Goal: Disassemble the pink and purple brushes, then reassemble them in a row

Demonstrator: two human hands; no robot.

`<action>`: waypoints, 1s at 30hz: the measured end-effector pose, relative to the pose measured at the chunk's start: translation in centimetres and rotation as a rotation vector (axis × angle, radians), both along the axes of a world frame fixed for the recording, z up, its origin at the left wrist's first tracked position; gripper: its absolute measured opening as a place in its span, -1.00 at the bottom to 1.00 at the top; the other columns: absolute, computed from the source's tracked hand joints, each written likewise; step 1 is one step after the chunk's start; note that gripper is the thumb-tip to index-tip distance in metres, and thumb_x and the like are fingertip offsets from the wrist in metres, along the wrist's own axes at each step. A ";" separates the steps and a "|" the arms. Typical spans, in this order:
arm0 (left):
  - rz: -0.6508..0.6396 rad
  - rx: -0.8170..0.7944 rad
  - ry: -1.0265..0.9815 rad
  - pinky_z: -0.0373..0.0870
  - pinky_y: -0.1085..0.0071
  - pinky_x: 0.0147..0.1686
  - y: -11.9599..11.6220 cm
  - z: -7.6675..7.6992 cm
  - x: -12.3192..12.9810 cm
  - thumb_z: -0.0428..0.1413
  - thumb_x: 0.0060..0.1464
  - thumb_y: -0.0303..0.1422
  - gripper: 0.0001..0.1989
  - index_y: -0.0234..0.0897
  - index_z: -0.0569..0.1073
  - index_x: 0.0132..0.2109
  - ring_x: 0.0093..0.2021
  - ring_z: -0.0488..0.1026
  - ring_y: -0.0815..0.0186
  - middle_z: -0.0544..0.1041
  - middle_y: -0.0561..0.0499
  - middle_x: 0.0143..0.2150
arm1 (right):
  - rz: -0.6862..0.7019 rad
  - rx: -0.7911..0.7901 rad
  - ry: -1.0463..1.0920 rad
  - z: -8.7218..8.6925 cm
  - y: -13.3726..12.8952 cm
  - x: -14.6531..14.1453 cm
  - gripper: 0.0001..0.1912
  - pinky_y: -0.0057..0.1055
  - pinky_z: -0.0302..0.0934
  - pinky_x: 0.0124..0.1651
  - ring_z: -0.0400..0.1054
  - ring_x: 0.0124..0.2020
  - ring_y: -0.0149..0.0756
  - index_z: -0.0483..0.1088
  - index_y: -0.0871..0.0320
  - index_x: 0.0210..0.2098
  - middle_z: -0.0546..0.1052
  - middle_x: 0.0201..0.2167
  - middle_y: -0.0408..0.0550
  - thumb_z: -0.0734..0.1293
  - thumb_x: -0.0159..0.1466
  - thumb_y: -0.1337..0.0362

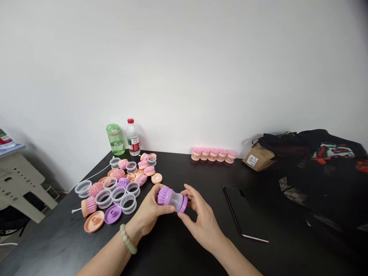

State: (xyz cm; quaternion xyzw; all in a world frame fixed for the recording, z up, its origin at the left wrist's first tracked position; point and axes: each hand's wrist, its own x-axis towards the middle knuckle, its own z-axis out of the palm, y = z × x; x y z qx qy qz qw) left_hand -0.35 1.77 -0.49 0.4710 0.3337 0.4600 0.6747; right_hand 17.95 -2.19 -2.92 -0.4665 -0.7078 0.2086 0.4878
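Observation:
A purple scrub brush (174, 199) with a translucent middle lies tilted between my two hands above the table. My left hand (152, 211), with a pale green bead bracelet at the wrist, is closed around its bristled end, the thumb along the clear middle. My right hand (202, 220) has thumb and fingers about the purple base at the other end. Left of my hands lie loose parts: clear rings (128, 203), a purple disc (113, 214), an orange disc (94, 222) and pink bristle heads (96, 189).
Several pink brushes (212, 155) stand in a row by the wall. A green bottle (115, 140) and a red-capped water bottle (133, 140) stand at the back left. To the right are a phone (241, 212), a brown paper package (260, 157) and dark cloth (324, 184) on the black table (178, 253).

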 end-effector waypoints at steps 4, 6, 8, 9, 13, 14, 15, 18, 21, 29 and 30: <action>0.018 0.002 0.000 0.26 0.39 -0.24 0.0 0.1 0.0 0.49 -0.36 -0.36 -0.45 -0.26 0.40 -0.21 -0.30 0.39 0.32 0.47 0.09 -0.33 | 0.000 -0.016 0.100 -0.2 0.1 0.0 -0.40 -0.07 0.47 0.04 0.51 -0.02 -0.11 0.23 0.03 0.20 0.48 0.03 0.07 0.38 0.18 0.37; 0.029 -0.001 -0.009 0.27 0.39 -0.24 -0.1 0.1 0.0 0.49 -0.37 -0.37 -0.45 -0.26 0.40 -0.20 -0.29 0.39 0.32 0.47 0.09 -0.32 | 0.000 0.002 0.112 -0.3 0.1 0.0 -0.48 -0.08 0.47 0.05 0.52 -0.04 -0.12 0.31 0.03 0.12 0.50 0.04 0.05 0.41 0.18 0.37; 0.039 -0.015 -0.022 0.28 0.39 -0.23 -0.2 0.0 0.1 0.49 -0.37 -0.38 -0.43 -0.26 0.40 -0.19 -0.29 0.39 0.33 0.47 0.09 -0.31 | -0.007 0.046 0.095 -0.3 0.2 0.0 -0.52 -0.11 0.48 0.04 0.53 -0.05 -0.12 0.37 0.02 0.07 0.52 0.03 0.03 0.43 0.17 0.39; 0.044 -0.023 -0.027 0.28 0.39 -0.24 -0.2 0.0 0.1 0.49 -0.37 -0.38 -0.42 -0.26 0.40 -0.18 -0.30 0.39 0.33 0.47 0.09 -0.30 | -0.013 0.076 0.079 -0.3 0.2 0.0 -0.51 -0.12 0.49 0.03 0.53 -0.05 -0.11 0.38 0.02 0.08 0.53 0.03 0.02 0.44 0.17 0.39; 0.062 -0.041 -0.025 0.29 0.39 -0.24 -0.4 -0.1 0.2 0.50 -0.38 -0.37 -0.43 -0.27 0.40 -0.20 -0.31 0.39 0.34 0.48 0.08 -0.31 | -0.043 0.201 0.001 -0.3 0.2 0.1 -0.51 -0.09 0.50 0.02 0.51 -0.02 -0.07 0.40 0.00 0.13 0.56 0.02 0.03 0.45 0.22 0.34; 0.065 -0.046 -0.023 0.29 0.38 -0.24 -0.4 -0.1 0.2 0.50 -0.37 -0.37 -0.44 -0.28 0.40 -0.21 -0.31 0.39 0.34 0.48 0.07 -0.31 | -0.050 0.223 -0.012 -0.3 0.2 0.1 -0.52 -0.07 0.49 0.03 0.50 -0.01 -0.06 0.40 0.01 0.13 0.56 0.02 0.04 0.45 0.23 0.32; 0.067 -0.052 -0.025 0.29 0.38 -0.23 -0.4 0.0 0.3 0.50 -0.37 -0.36 -0.44 -0.28 0.40 -0.22 -0.31 0.40 0.33 0.48 0.07 -0.31 | -0.055 0.240 -0.022 -0.3 0.2 0.1 -0.53 -0.04 0.48 0.05 0.50 0.00 -0.05 0.41 0.01 0.14 0.56 0.03 0.05 0.45 0.24 0.30; 0.071 -0.066 -0.038 0.30 0.39 -0.24 -0.5 0.0 0.4 0.50 -0.39 -0.35 -0.46 -0.28 0.41 -0.24 -0.32 0.40 0.33 0.48 0.08 -0.34 | -0.066 0.268 -0.047 -0.2 0.2 0.1 -0.54 0.01 0.44 0.10 0.51 -0.01 -0.03 0.41 0.01 0.15 0.56 0.02 0.07 0.44 0.26 0.25; 0.073 -0.077 -0.037 0.30 0.40 -0.26 -0.5 0.1 0.4 0.51 -0.41 -0.35 -0.47 -0.28 0.42 -0.27 -0.34 0.41 0.34 0.48 0.10 -0.36 | -0.065 0.301 -0.065 -0.2 0.2 0.0 -0.54 0.04 0.42 0.12 0.50 -0.01 -0.03 0.41 -0.02 0.17 0.56 0.02 0.06 0.43 0.28 0.25; 0.066 -0.081 -0.014 0.29 0.39 -0.27 -0.7 0.2 0.5 0.50 -0.40 -0.35 -0.47 -0.30 0.43 -0.27 -0.34 0.41 0.33 0.50 0.07 -0.35 | -0.089 0.411 -0.092 -0.2 0.3 0.1 -0.48 -0.02 0.49 0.00 0.50 -0.01 -0.02 0.36 -0.08 0.22 0.58 -0.02 0.04 0.43 0.28 0.25; 0.072 -0.082 -0.009 0.29 0.39 -0.27 -0.7 0.2 0.5 0.50 -0.40 -0.34 -0.47 -0.30 0.43 -0.27 -0.34 0.40 0.34 0.49 0.07 -0.36 | -0.097 0.422 -0.099 -0.2 0.2 0.1 -0.47 -0.02 0.49 0.00 0.50 0.00 -0.01 0.35 -0.08 0.23 0.58 -0.02 0.04 0.43 0.29 0.25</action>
